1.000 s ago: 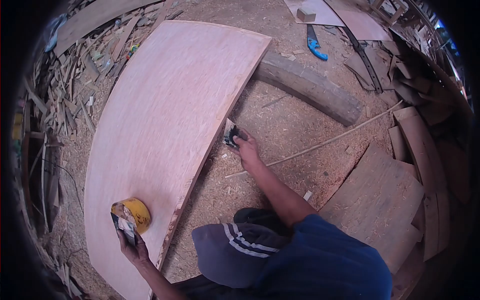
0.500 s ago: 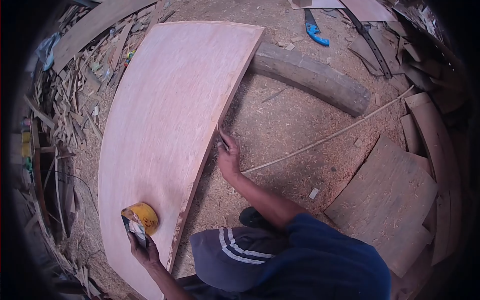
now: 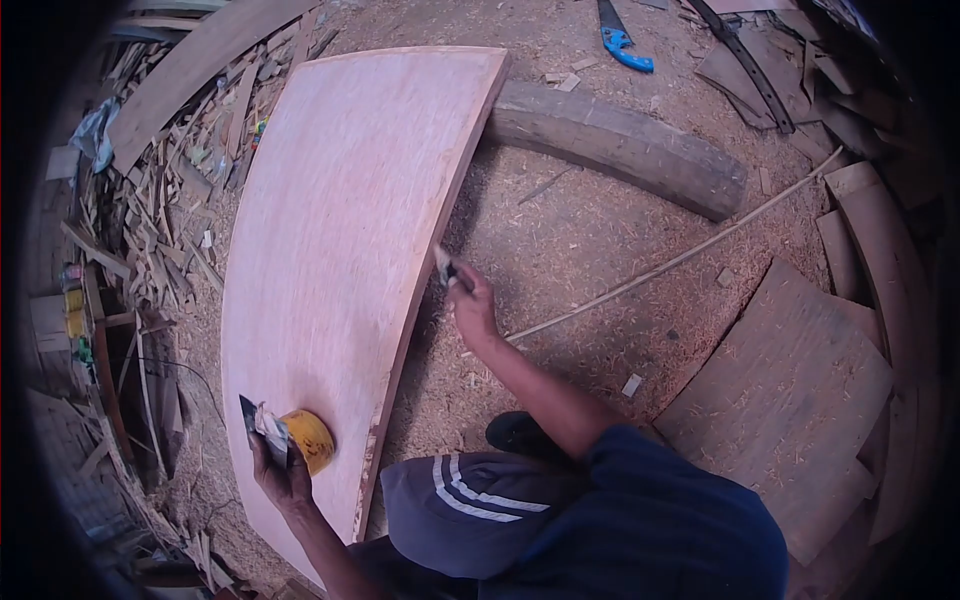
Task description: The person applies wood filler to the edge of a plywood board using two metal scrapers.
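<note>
A large pale pinkish wooden panel (image 3: 335, 220) lies slanted across the view. Over its near part, my left hand (image 3: 285, 478) is closed on a dark, wide-bladed putty knife (image 3: 249, 412) with whitish paste on it. Just right of that blade, a stained yellow tub (image 3: 313, 442) rests on the panel. My right hand (image 3: 474, 303) grips a small putty knife (image 3: 444, 266) with a dark handle, its pale tip right at the panel's long right edge.
A squared timber (image 3: 620, 145) runs under the panel's far end. Beyond it lies a blue-handled saw (image 3: 625, 50). A thin wooden strip (image 3: 670, 262) crosses the shaving-covered floor. Plywood offcuts (image 3: 785, 400) lie at the right, scrap wood (image 3: 170, 205) at the left.
My right hand has drawn its knife slightly out from the panel edge, turning it. My left hand has shifted its knife leftward off the tub's front, with the blade pointing up. The view has moved slightly.
</note>
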`<state>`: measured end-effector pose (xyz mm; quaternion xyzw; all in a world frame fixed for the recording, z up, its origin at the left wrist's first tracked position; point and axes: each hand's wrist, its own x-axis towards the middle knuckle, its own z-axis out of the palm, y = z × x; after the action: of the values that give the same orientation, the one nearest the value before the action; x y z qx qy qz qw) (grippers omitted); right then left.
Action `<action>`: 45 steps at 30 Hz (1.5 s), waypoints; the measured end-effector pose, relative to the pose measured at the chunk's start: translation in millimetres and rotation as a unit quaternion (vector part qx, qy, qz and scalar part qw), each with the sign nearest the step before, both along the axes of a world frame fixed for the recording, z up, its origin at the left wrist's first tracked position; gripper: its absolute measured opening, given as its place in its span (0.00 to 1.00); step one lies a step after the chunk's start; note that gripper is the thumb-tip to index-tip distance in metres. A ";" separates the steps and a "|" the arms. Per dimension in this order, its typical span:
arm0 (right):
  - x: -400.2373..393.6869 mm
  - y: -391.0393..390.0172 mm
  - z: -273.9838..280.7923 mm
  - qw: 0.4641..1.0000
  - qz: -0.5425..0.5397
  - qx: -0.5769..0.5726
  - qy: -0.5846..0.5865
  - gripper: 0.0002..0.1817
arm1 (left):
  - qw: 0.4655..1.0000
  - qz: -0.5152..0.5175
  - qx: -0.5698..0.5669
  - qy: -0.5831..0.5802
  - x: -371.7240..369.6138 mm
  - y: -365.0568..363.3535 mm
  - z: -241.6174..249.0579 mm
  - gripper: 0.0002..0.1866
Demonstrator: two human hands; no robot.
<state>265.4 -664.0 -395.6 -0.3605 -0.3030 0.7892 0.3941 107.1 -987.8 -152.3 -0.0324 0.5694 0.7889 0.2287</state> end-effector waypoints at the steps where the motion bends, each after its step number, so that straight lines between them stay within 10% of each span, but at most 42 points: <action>1: -6.4 10.2 -5.7 0.999 -0.026 0.017 -0.003 0.25 | 1.000 -0.002 -0.001 0.003 0.5 3.9 1.4 0.20; 11: -20.0 -21.5 -3.9 0.970 -0.066 0.190 -0.135 0.24 | 1.000 -0.019 0.023 0.005 24.0 27.1 17.9 0.19; 23: -1.3 -17.9 -30.8 0.984 0.068 0.145 -0.080 0.18 | 0.999 -0.030 -0.022 0.025 19.6 51.7 8.7 0.17; 26: 11.4 -12.0 -43.9 0.991 0.123 -0.036 0.045 0.20 | 0.999 -0.039 -0.022 0.022 23.3 71.2 9.6 0.17; 33: 30.9 76.0 -22.2 0.986 -0.053 -0.124 0.095 0.23 | 0.998 -0.044 -0.032 0.036 22.6 79.2 6.3 0.18; 45: 19.6 115.5 -12.2 0.987 -0.058 -0.135 0.064 0.23 | 0.999 -0.038 -0.017 0.010 7.6 46.2 -8.0 0.20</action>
<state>284.9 -548.5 -407.9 -0.3758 -0.1466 0.8204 0.4052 114.7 -941.6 -160.4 -0.0068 0.5859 0.7700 0.2524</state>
